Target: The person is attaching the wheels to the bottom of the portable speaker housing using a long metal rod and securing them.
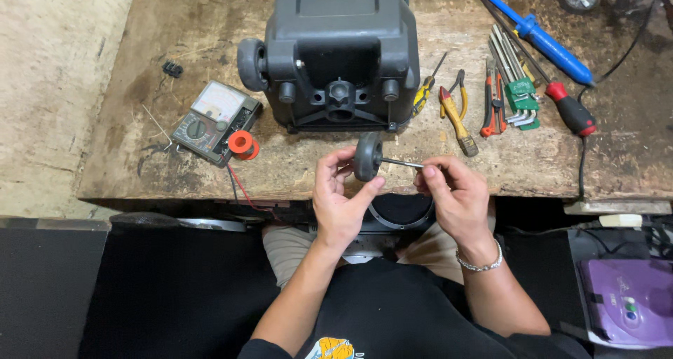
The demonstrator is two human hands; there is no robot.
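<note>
My left hand (338, 199) grips a small dark grey wheel (367, 156) between thumb and fingers, just in front of the workbench edge. A thin metal axle rod (401, 163) sticks out of the wheel to the right, and my right hand (454, 194) pinches its free end. Behind the hands a large dark grey plastic case (343, 47) lies on the worn wooden bench (175, 163), with one matching wheel (251, 63) still on its left corner.
An analog multimeter (214, 120) with a red tape roll (243, 144) lies left of the case. To the right lie pliers (456, 113), a cutter knife (493, 103), hex keys (517, 82), a blue soldering tool (536, 33) and a red-handled screwdriver (571, 110). A purple device (627, 299) sits low right.
</note>
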